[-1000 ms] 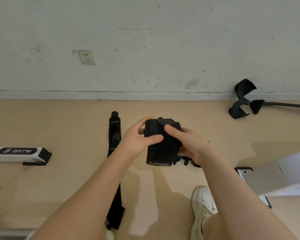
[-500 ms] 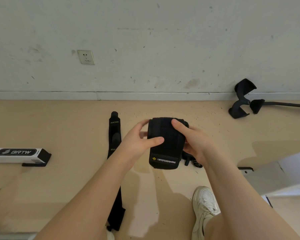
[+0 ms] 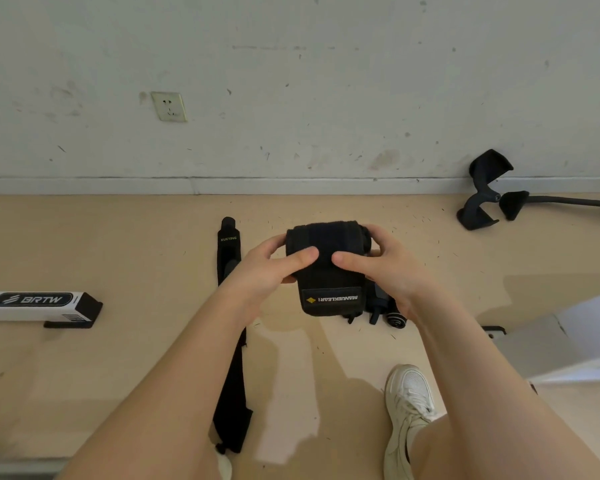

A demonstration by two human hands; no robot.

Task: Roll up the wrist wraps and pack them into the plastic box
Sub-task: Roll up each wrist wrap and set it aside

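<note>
Your left hand point(image 3: 271, 268) and right hand point(image 3: 381, 268) pinch the rolled wrap point(image 3: 326, 265) between them, thumbs on top, above the floor point(image 3: 84, 375). Below your thumbs the tail end hangs loose; ease your pinch and the roll may spring open.

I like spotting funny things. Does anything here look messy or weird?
A little. The other wrist wrap lies unrolled flat on the floor, partly under the left arm. The label on the wrist wrap both hands hold reads upside down. Nothing looks spilled or broken.

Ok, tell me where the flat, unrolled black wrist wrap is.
In the head view, the unrolled black wrist wrap lies lengthwise on the tan floor, partly under the left forearm.
</note>
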